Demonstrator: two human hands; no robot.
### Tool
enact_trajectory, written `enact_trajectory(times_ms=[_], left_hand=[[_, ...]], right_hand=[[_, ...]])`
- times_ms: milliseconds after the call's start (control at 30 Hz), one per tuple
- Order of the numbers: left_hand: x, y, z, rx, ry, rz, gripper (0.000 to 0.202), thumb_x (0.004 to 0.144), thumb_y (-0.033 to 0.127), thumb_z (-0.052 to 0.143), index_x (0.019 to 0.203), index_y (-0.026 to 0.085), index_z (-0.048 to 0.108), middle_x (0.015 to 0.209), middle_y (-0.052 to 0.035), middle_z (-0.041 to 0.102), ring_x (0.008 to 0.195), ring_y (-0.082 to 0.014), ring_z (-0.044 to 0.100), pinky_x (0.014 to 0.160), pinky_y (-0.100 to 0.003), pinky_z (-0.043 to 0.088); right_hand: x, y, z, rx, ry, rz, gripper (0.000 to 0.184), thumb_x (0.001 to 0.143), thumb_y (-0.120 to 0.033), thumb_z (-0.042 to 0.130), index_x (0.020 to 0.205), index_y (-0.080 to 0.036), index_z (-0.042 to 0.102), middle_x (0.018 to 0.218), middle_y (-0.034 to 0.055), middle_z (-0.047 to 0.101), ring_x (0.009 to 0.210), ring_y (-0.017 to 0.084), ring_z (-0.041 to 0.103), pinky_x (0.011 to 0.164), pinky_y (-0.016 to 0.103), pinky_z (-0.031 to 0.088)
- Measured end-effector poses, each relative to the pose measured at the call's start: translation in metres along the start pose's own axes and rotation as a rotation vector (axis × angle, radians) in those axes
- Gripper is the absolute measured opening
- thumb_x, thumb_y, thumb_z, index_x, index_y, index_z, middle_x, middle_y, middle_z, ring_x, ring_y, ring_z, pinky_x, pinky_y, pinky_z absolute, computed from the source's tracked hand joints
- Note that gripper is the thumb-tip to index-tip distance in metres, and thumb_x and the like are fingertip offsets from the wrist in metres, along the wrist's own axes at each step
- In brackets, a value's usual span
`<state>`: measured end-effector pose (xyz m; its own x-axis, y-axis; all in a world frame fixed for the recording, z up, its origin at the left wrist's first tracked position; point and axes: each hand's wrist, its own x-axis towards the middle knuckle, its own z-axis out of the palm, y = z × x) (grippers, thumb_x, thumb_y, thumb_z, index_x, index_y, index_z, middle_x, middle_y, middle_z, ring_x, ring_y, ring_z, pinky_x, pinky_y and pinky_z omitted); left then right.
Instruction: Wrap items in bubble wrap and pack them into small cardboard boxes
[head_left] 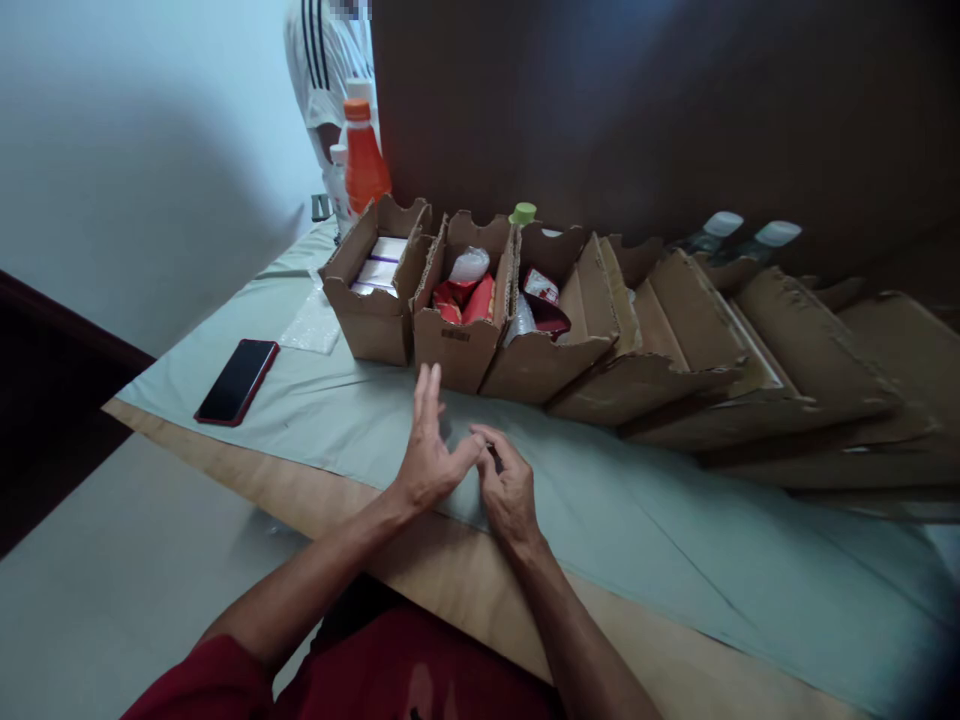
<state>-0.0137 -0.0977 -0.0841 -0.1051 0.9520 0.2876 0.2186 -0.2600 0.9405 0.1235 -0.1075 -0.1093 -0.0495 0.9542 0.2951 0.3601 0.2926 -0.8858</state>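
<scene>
Over the table's front edge, my left hand [433, 462] is open, its fingers stretched towards the boxes and its thumb reaching right. My right hand [511, 490] is beside it, fingers curled to meet the thumb at the tip of my left thumb. A small dark spot shows between those fingers; whether it is an object or shadow I cannot make out. Just beyond my hands stands a cardboard box [457, 350] with red packets [478, 300] and a clear plastic-wrapped item. To its right, another cardboard box [536, 375] contains dark red and clear-wrapped items.
A leftmost cardboard box [371, 325] holds white packs [382, 270]. Several cardboard boxes [675, 390] lean rightward along the table [600, 480]. A phone [238, 382] and bubble wrap [313, 322] lie at left. An orange bottle [365, 160] stands behind, near another person [330, 60].
</scene>
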Motion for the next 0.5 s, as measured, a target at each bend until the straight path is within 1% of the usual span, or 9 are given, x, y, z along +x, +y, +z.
enact_trajectory(times_ms=[67,133,167,233,300,333,367,400,500], left_hand=[[-0.018,-0.004,-0.018,0.003,0.069,0.006,0.089,0.086,0.029,0.068,0.161,0.034,0.020,0.171,-0.0126,0.019,0.156,-0.0342,0.029,0.119,-0.055,0.037],[-0.035,-0.008,-0.037,-0.003,0.140,-0.032,0.085,0.088,0.030,0.068,0.160,0.033,0.024,0.169,-0.0123,0.026,0.155,-0.0330,0.032,0.120,-0.053,0.038],[-0.043,-0.011,-0.045,-0.006,0.170,-0.059,0.083,0.089,0.030,0.068,0.160,0.033,0.026,0.167,-0.0121,0.029,0.154,-0.0325,0.033,0.119,-0.052,0.039],[-0.057,-0.015,-0.062,0.002,0.214,-0.100,0.078,0.089,0.029,0.068,0.158,0.033,0.031,0.167,-0.0113,0.031,0.154,-0.0319,0.034,0.118,-0.050,0.041],[-0.067,-0.019,-0.079,0.025,0.262,-0.113,0.073,0.089,0.027,0.067,0.155,0.033,0.037,0.167,-0.0107,0.032,0.152,-0.0315,0.036,0.117,-0.047,0.043],[-0.072,-0.021,-0.087,0.039,0.288,-0.115,0.071,0.089,0.027,0.068,0.154,0.033,0.039,0.167,-0.0105,0.032,0.152,-0.0311,0.038,0.117,-0.046,0.044],[-0.076,-0.022,-0.096,0.050,0.313,-0.121,0.069,0.089,0.027,0.068,0.153,0.033,0.041,0.166,-0.0102,0.033,0.151,-0.0307,0.039,0.116,-0.045,0.044],[-0.080,-0.023,-0.105,0.059,0.342,-0.131,0.067,0.089,0.027,0.068,0.151,0.033,0.044,0.166,-0.0099,0.033,0.149,-0.0303,0.041,0.116,-0.044,0.045],[-0.092,-0.025,-0.131,0.073,0.424,-0.183,0.058,0.090,0.030,0.068,0.145,0.031,0.052,0.166,-0.0099,0.035,0.144,-0.0293,0.048,0.114,-0.042,0.048]], right_hand=[[0.014,-0.025,0.005,-0.053,-0.056,-0.084,0.026,0.099,-0.031,0.051,0.113,-0.021,0.071,0.108,0.0077,0.077,0.102,0.021,0.072,0.095,0.036,0.057],[0.037,-0.056,0.016,-0.118,-0.144,-0.171,0.033,0.100,-0.026,0.048,0.127,-0.021,0.066,0.109,0.0067,0.077,0.100,0.019,0.073,0.093,0.033,0.057],[0.051,-0.073,0.025,-0.167,-0.194,-0.209,0.040,0.100,-0.024,0.046,0.137,-0.021,0.061,0.111,0.0070,0.077,0.101,0.019,0.073,0.093,0.034,0.057],[0.084,-0.104,0.046,-0.317,-0.304,-0.244,0.057,0.099,-0.020,0.044,0.156,-0.019,0.041,0.114,0.0085,0.076,0.101,0.022,0.073,0.092,0.037,0.057],[0.114,-0.129,0.068,-0.505,-0.398,-0.217,0.070,0.098,-0.018,0.044,0.164,-0.017,0.021,0.111,0.0114,0.077,0.098,0.026,0.074,0.090,0.042,0.057],[0.127,-0.138,0.079,-0.591,-0.427,-0.193,0.073,0.098,-0.017,0.045,0.165,-0.016,0.016,0.109,0.0133,0.077,0.096,0.028,0.074,0.089,0.044,0.057],[0.137,-0.144,0.088,-0.660,-0.441,-0.168,0.073,0.098,-0.016,0.046,0.165,-0.015,0.016,0.108,0.0150,0.077,0.096,0.029,0.074,0.089,0.045,0.057],[0.145,-0.148,0.096,-0.712,-0.443,-0.149,0.072,0.098,-0.016,0.046,0.164,-0.015,0.019,0.109,0.0164,0.077,0.097,0.030,0.074,0.089,0.045,0.057],[0.157,-0.150,0.110,-0.786,-0.413,-0.139,0.062,0.099,-0.017,0.045,0.159,-0.017,0.031,0.110,0.0172,0.076,0.101,0.032,0.074,0.088,0.045,0.057]])
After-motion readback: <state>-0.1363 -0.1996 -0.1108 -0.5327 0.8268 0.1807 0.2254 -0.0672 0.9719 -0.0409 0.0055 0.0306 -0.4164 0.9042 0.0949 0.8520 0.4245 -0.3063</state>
